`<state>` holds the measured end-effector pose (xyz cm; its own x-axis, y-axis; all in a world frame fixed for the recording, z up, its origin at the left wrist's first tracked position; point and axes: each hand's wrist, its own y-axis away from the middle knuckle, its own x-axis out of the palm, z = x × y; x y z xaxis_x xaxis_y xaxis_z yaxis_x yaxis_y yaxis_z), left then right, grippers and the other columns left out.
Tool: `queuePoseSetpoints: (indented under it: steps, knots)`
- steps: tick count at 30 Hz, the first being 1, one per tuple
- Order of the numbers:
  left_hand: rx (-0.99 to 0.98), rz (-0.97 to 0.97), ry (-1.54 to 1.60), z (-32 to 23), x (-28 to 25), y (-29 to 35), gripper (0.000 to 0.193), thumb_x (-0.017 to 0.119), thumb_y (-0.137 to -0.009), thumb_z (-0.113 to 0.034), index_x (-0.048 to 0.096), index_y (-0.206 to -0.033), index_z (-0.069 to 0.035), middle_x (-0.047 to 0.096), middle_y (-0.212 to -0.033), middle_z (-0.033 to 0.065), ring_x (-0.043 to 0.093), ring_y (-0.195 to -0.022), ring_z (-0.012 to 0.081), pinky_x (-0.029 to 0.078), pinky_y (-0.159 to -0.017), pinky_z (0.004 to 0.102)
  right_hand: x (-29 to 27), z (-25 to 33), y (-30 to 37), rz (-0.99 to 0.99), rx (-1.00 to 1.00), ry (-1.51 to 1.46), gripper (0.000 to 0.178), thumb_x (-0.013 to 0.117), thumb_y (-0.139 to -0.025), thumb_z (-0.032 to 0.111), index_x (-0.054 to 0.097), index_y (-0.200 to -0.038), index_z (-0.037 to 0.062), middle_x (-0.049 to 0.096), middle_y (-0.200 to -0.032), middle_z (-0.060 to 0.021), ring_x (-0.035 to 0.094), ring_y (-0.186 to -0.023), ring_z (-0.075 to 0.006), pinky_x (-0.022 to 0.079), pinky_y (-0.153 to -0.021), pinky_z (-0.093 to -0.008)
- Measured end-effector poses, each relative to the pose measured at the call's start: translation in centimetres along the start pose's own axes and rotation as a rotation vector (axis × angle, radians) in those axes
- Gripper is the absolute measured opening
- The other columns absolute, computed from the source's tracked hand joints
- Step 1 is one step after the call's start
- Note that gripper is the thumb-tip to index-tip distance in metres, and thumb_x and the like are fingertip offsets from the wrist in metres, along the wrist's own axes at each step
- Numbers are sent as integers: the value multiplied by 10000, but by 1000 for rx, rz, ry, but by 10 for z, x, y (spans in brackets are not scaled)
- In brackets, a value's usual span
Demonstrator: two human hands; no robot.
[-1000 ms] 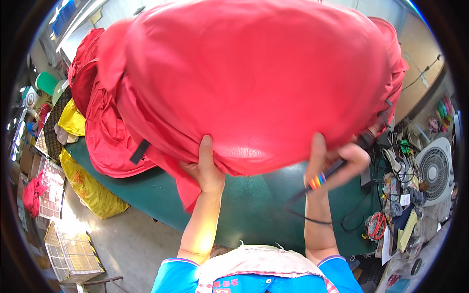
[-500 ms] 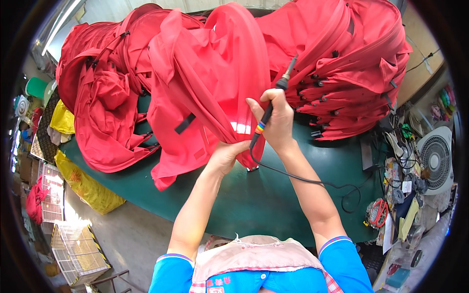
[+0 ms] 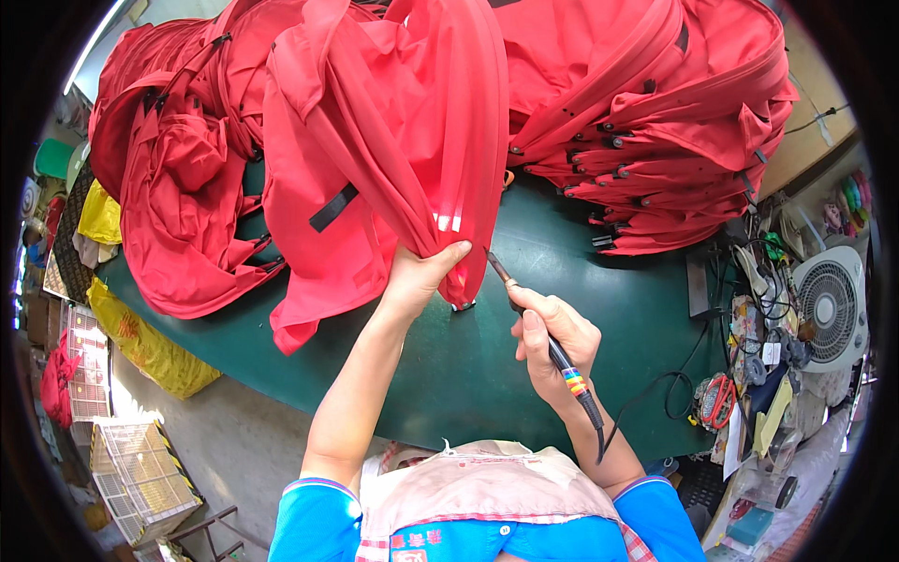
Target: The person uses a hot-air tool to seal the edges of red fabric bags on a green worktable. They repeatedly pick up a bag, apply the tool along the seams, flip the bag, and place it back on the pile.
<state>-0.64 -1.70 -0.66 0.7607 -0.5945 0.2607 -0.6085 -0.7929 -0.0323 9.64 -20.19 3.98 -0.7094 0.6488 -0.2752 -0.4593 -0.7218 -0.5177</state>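
My left hand (image 3: 417,283) grips the lower end of a red fabric canopy (image 3: 393,122), its thumb stretched across the cloth. This canopy has curved seams and a short black strip (image 3: 333,208). In my right hand (image 3: 560,339) is a soldering iron (image 3: 573,377) with a black handle, coloured bands and a cord. The iron points up and left. Its metal tip is at the canopy's right edge, close to my left thumb; whether it touches the cloth I cannot tell. A small metallic piece shows at the canopy's bottom end.
Piles of similar red canopies (image 3: 646,140) lie on the green table (image 3: 449,375) to the right and left. A white fan (image 3: 829,309), red-handled scissors (image 3: 719,403) and tangled cables crowd the right side. Yellow bags (image 3: 150,342) and a wire crate (image 3: 145,478) are at the left.
My right hand has moved down and turned the soldering iron, so its tip now points at the canopy's edge instead of up and away. The left hand keeps its grip on the cloth.
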Motion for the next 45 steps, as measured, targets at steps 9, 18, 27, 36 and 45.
queuePoseSetpoints:
  steps: [9,18,27,36,45]
  knots:
    - [-36,4,19,4,-4,7,381,768,-896,-84,608,-1234,-12,684,-1141,65,659,-1056,157,540,-907,328,0,16,-51,164,327,-73,327,497,-1074,224,706,-1105,-26,639,-652,-50,570,-493,-68,468,-495,-224]
    - [-37,-5,220,8,11,45,458,777,-888,-75,590,-1305,-40,656,-1256,70,627,-1162,178,512,-1001,360,32,-35,-45,-89,169,-73,306,755,-940,255,617,-1084,23,700,-939,-37,622,-829,-99,509,-700,-253]
    - [196,-263,574,8,-36,57,396,625,-1034,-199,540,-1409,-103,585,-1425,30,546,-1325,206,438,-1138,422,72,-68,-6,-348,216,-521,369,802,-886,118,561,-1151,25,659,-994,-53,601,-917,-95,494,-805,-258]
    - [165,-237,371,-1,-14,53,616,788,-848,30,506,-1393,-27,589,-1361,82,593,-1225,195,480,-1071,376,58,-75,-7,-257,166,-9,396,783,-875,74,553,-1193,24,734,-930,-150,730,-837,-222,547,-774,-338]
    - [276,-353,145,3,3,20,489,786,-817,54,606,-1267,-15,686,-1217,77,664,-1107,183,538,-982,344,-6,-12,24,-84,-2,-159,311,584,-1040,229,631,-1252,7,628,-861,-82,570,-695,-126,493,-652,-275]
